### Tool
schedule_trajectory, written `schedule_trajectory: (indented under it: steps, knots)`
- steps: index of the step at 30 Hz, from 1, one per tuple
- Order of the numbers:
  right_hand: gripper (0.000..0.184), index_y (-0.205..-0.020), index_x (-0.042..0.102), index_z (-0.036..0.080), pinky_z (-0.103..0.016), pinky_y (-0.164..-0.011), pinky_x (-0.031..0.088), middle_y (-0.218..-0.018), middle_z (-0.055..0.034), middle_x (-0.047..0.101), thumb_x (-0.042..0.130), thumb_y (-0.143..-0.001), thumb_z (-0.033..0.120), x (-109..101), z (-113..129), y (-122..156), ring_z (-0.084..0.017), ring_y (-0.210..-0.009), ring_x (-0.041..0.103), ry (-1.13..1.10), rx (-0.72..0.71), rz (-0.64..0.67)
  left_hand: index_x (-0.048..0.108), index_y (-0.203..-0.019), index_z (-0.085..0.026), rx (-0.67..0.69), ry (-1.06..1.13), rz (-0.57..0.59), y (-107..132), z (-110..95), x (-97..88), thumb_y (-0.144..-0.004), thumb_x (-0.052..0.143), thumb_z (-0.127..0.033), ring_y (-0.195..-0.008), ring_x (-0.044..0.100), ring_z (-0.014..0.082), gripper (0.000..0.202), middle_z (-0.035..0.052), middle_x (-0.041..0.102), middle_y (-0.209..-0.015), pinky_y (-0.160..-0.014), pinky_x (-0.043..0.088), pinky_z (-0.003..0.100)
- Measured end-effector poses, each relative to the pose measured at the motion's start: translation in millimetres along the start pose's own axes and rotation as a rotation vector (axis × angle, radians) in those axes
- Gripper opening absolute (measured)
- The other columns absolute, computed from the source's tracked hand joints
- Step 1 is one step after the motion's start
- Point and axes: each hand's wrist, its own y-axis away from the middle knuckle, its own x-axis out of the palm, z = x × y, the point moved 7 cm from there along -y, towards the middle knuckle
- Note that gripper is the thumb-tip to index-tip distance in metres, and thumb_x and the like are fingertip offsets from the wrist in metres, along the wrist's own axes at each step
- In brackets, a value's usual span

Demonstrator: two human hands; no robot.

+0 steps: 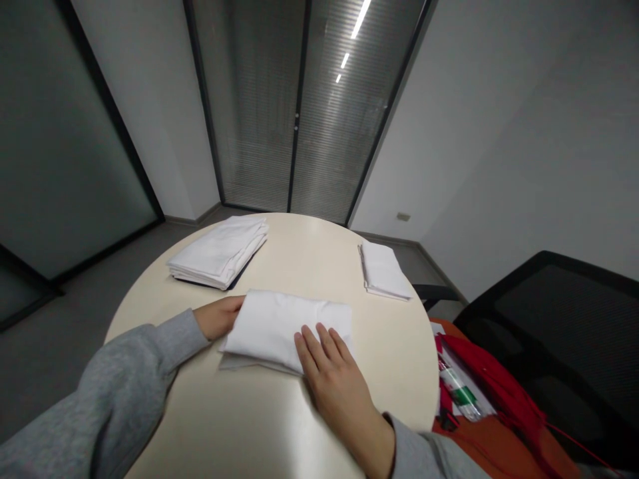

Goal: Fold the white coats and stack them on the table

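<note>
A folded white cloth (284,326) lies in front of me on the round table (309,246), its layers slightly offset along the near edge. My right hand (332,376) rests flat on the cloth's near right part, fingers stretched out and pointing away from me. At the left edge of the same cloth is my left hand (219,318). Its fingers go behind or under the fabric, so their grip is hidden.
A stack of folded white cloths (219,249) sits at the table's back left, something dark beneath it. Another folded white cloth (384,269) lies near the right edge. Beyond that edge stands a black mesh chair (554,319) with a red bag (492,366) and a bottle (462,392) on its orange seat.
</note>
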Motion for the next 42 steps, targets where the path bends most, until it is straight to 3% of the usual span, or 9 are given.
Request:
schedule_trajectory:
  steps: [8,14,22,28,30,33,36,40,42]
  knots:
    - [0.052,-0.148,0.052,0.011,-0.053,-0.11,0.042,-0.148,-0.0126,0.059,0.056,-0.097,0.019,2.9,2.3,-2.5,-0.035,-0.135,0.052,0.032,0.002,-0.011,0.072,-0.103,-0.01,-0.211,0.38,-0.021,-4.2,10.4,6.8,-0.077,0.069,-0.051,-0.09,0.076,0.0353,0.048,0.0179,0.079,-0.096,-0.083,0.06,0.047]
    - [0.05,-0.149,0.051,0.011,-0.054,-0.11,0.042,-0.149,-0.0139,0.057,0.051,-0.1,0.022,-5.0,10.9,-7.2,-0.038,-0.135,0.051,0.049,-0.033,-0.01,0.061,-0.096,-0.017,-0.155,0.152,-0.128,-11.3,23.1,-5.9,-0.055,0.095,-0.042,-0.081,0.073,0.0269,0.058,0.0046,0.077,-0.084,-0.077,0.058,0.039]
    - [0.052,-0.149,0.05,0.011,-0.052,-0.115,0.04,-0.152,-0.0147,0.055,0.054,-0.1,0.026,-12.4,14.2,2.2,-0.038,-0.139,0.048,-0.042,-0.114,0.002,0.055,-0.095,-0.02,-0.097,0.094,-0.178,-19.4,30.8,-11.1,-0.06,0.09,-0.052,-0.081,0.069,0.0238,0.059,-0.0004,0.07,-0.082,-0.077,0.056,0.038]
    - [0.04,-0.117,0.069,0.019,-0.042,-0.09,0.058,-0.114,-0.0091,0.075,0.05,-0.103,0.052,-43.6,-4.8,-58.9,-0.028,-0.105,0.069,-0.308,0.145,0.35,0.057,-0.099,-0.021,0.038,-0.177,-0.194,-19.1,25.8,-13.0,-0.075,0.076,-0.053,-0.093,0.066,0.0258,0.044,0.0007,0.069,-0.088,-0.088,0.053,0.039]
    - [0.047,-0.13,0.064,0.014,-0.046,-0.103,0.052,-0.13,-0.0153,0.069,0.048,-0.104,0.05,-45.8,-12.1,-88.3,-0.032,-0.124,0.062,-0.27,0.228,0.28,0.057,-0.102,-0.02,0.081,-0.23,-0.184,-20.4,29.1,-14.1,-0.081,0.07,-0.052,-0.094,0.065,0.0257,0.04,0.002,0.069,-0.093,-0.09,0.052,0.04]
    - [0.069,-0.155,0.041,0.008,-0.056,-0.124,0.025,-0.162,-0.0203,0.039,0.047,-0.104,0.054,-19.0,-11.9,-110.1,-0.038,-0.151,0.033,-0.249,0.227,0.17,0.057,-0.105,-0.02,0.112,-0.266,-0.181,-22.5,35.2,-16.8,-0.083,0.065,-0.05,-0.096,0.066,0.027,0.038,0.0037,0.07,-0.096,-0.092,0.053,0.043]
    - [0.071,-0.157,0.04,0.011,-0.057,-0.126,0.02,-0.165,-0.0161,0.036,0.04,-0.104,0.059,25.3,-9.6,-101.4,-0.037,-0.153,0.03,-0.321,0.246,0.244,0.056,-0.108,-0.019,0.104,-0.339,-0.224,-17.1,29.6,-14.2,-0.085,0.06,-0.047,-0.096,0.069,0.0297,0.036,0.0076,0.071,-0.099,-0.09,0.056,0.048]
    - [0.07,-0.158,0.037,0.014,-0.058,-0.126,0.017,-0.166,-0.013,0.034,0.034,-0.105,0.059,39.7,-11.4,-88.5,-0.035,-0.154,0.028,-0.335,0.277,0.243,0.049,-0.139,-0.013,0.374,-0.799,-0.427,11.1,-23.7,13.0,-0.094,0.052,-0.032,-0.134,0.054,0.0329,0.049,0.0192,0.059,-0.141,-0.113,0.044,0.053]
    - [0.067,-0.16,0.035,0.014,-0.057,-0.126,0.017,-0.166,-0.0122,0.034,0.035,-0.105,0.053,37.2,-10.7,-89.4,-0.034,-0.154,0.029,-0.335,0.259,0.249,0.041,-0.151,-0.012,0.521,-1.025,-0.362,20.9,-39.7,40.9,-0.1,0.048,-0.031,-0.146,0.042,0.0307,0.056,0.0184,0.05,-0.155,-0.123,0.032,0.051]
